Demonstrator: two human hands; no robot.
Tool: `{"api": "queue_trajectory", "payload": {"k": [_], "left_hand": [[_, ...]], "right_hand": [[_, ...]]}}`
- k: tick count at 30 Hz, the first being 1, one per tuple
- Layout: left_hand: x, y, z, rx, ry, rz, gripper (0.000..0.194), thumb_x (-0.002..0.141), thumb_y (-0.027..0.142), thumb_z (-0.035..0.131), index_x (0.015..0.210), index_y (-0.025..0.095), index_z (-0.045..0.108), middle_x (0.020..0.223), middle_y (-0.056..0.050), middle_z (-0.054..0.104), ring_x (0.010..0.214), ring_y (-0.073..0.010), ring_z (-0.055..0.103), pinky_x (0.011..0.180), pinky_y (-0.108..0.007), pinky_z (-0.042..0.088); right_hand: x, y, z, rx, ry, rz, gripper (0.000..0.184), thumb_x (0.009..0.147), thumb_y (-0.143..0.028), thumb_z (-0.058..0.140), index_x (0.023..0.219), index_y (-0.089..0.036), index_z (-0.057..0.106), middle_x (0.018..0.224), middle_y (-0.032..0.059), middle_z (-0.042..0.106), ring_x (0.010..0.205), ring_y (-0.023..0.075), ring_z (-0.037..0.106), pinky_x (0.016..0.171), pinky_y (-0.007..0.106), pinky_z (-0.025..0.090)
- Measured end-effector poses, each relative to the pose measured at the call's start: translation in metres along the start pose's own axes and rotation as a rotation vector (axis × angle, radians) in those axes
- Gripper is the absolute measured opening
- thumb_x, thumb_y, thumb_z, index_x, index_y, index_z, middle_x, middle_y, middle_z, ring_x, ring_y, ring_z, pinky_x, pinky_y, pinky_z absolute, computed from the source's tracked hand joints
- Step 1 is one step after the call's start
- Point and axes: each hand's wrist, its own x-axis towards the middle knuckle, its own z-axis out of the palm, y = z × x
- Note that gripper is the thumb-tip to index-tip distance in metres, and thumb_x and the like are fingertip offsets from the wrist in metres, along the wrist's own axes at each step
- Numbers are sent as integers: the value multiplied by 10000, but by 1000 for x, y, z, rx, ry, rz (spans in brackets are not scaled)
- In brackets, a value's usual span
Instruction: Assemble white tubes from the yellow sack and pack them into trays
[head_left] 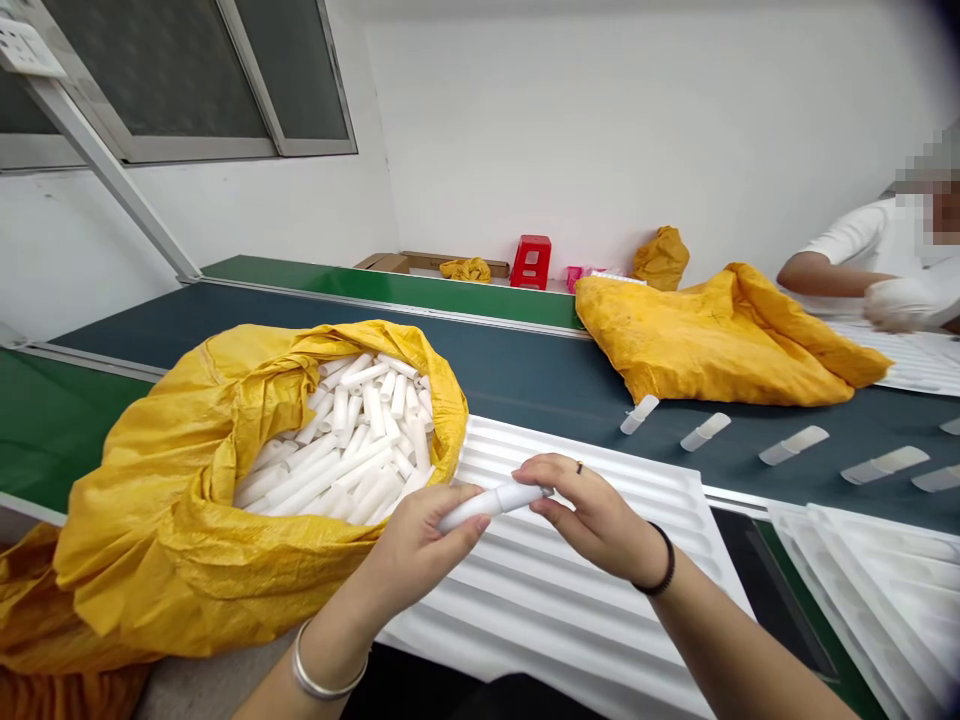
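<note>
Both of my hands hold one white plastic tube (491, 502) over a white ribbed tray (600, 590). My left hand (420, 545) grips the tube's left end, fingers wrapped round it. My right hand (589, 510) pinches the tube's right end with thumb and fingers. Just left of my hands stands an open yellow sack (172, 500) filled with several more white tubes (352, 440).
A dark conveyor belt (525, 375) runs behind the tray, carrying several white tubes (705, 432) in a row. A second yellow sack (720, 335) lies on it. At far right a co-worker's hands (896, 300) work over more white trays (885, 590). A red stool (530, 262) stands by the wall.
</note>
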Motion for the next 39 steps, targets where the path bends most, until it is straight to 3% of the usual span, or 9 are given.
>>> {"api": "queue_trajectory", "payload": {"k": [11,17,21,24,26,28,30,32,39], "left_hand": [[4,-6,4,427,4,239,310,928,318,474,1197,196,572,908,-58,660,825,-192,624,763,-300,495],[5,-14,15,550,-23,319,679,952,333,420,1499,237,30,1001,-92,646,865,-236,628,757,-380,531],[1,-25,23,571,-80,301,813,928,292,484,1483,276,-109,986,-87,648,849,-240,640,760,-404,548],[-10,-40,28,692,-19,239,1003,844,323,625,1474,260,-152,1203,-182,576,1086,-329,584,888,-515,503],[-24,-51,30,777,-4,199,1047,793,327,681,1484,279,-105,1361,-215,468,1232,-383,477,961,-572,443],[-42,-62,32,811,-139,188,987,760,284,702,1490,347,40,1440,-165,413,1287,-382,426,994,-569,422],[-60,-71,36,832,-293,182,959,682,248,753,1454,416,209,1482,-102,375,1311,-388,394,1007,-589,398],[-74,-79,41,872,-330,192,948,640,189,762,1424,431,288,1485,-73,375,1318,-386,386,1013,-608,377],[-84,-111,37,908,-163,566,452,800,114,611,1171,373,605,1269,0,620,1263,-226,493,1042,-424,417]], "right_hand": [[-8,8,-5,57,-120,247,252,943,-327,464,1118,-193,587,1012,78,679,861,175,628,772,299,507],[-18,0,10,133,-56,296,234,940,-306,461,1087,-182,594,909,53,666,770,152,595,726,279,486],[-23,2,21,-44,-260,288,210,868,-264,594,1058,-184,634,904,46,657,801,153,604,765,264,484],[-13,33,14,-323,-333,410,202,735,-255,745,906,-171,679,967,72,644,916,197,599,862,299,463],[-3,68,-4,-454,-215,564,185,818,-253,663,966,-141,661,1035,108,624,989,220,580,916,343,441],[4,104,-26,-536,-102,727,232,921,-249,524,1097,-120,603,1093,120,604,1023,217,574,918,384,449],[7,135,-43,-576,-67,877,265,942,-286,505,1141,-125,571,1106,98,602,991,202,594,866,396,491],[4,155,-51,-571,-100,979,290,922,-323,551,1142,-135,570,1107,76,606,949,186,612,817,385,523],[-7,154,-70,-583,-161,1066,346,918,-369,548,1186,-150,553,1182,88,580,1016,207,593,861,420,504]]}}
